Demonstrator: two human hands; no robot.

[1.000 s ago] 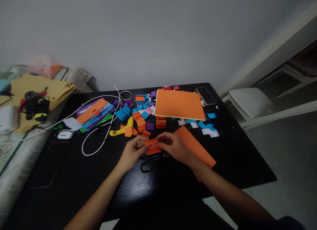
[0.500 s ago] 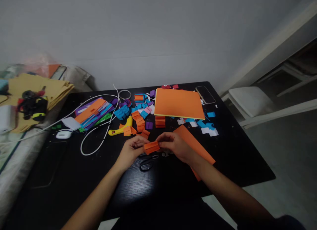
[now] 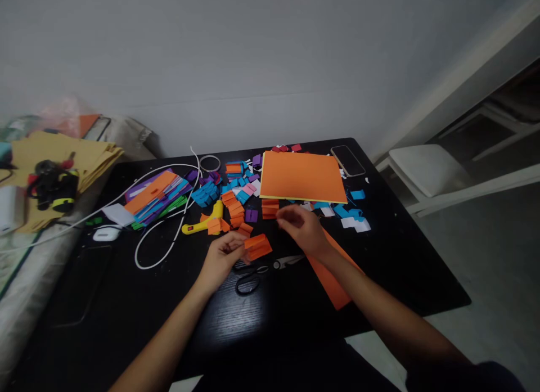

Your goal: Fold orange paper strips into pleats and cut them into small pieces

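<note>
Between its thumb and fingers, my left hand pinches a small folded orange paper by its left end. My right hand is off that paper, at the near edge of another folded orange piece; its thumb and fingertips are close together, and whether anything is between them is too small to tell. Black-handled scissors lie open on the table just below the held paper. An orange paper strip lies partly under my right forearm.
A yellow glue gun, small coloured paper pieces and a white cable lie to the left. Large orange sheets and a phone are at the back. The black table meets a wall.
My right hand has let go of the folded orange paper and moved up and right. The paper, now opened wider, stays in my left hand. More of the scissors shows.
</note>
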